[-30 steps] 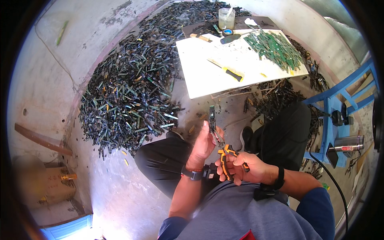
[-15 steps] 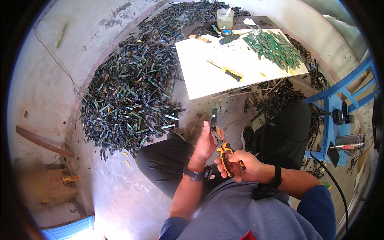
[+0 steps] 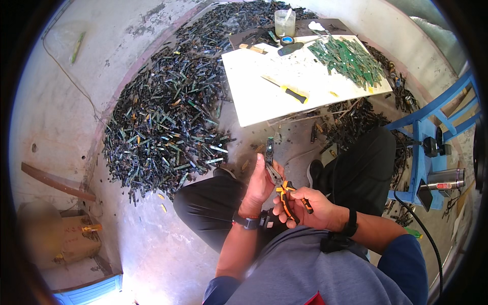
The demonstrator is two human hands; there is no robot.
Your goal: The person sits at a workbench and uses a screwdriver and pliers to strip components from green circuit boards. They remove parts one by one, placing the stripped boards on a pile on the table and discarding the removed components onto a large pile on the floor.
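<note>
Left hand (image 3: 262,184): pinching dark strip (image 3: 270,151), upright
Right hand (image 3: 305,207): closed around orange-handled pliers (image 3: 286,194)
Hidden: plier tips behind left palm
Change: strip and hands barely shifted

Bright daylight, sharp centre, fisheye-bent dark rim.

- Concrete floor (image 3: 127,66) carries a large heap of dark scrap strips (image 3: 168,122) at ten o'clock.
- White board (image 3: 264,96) at twelve o'clock holds green circuit strips (image 3: 348,58), a yellow-handled tool (image 3: 287,90) and a clear cup (image 3: 284,23).
</note>
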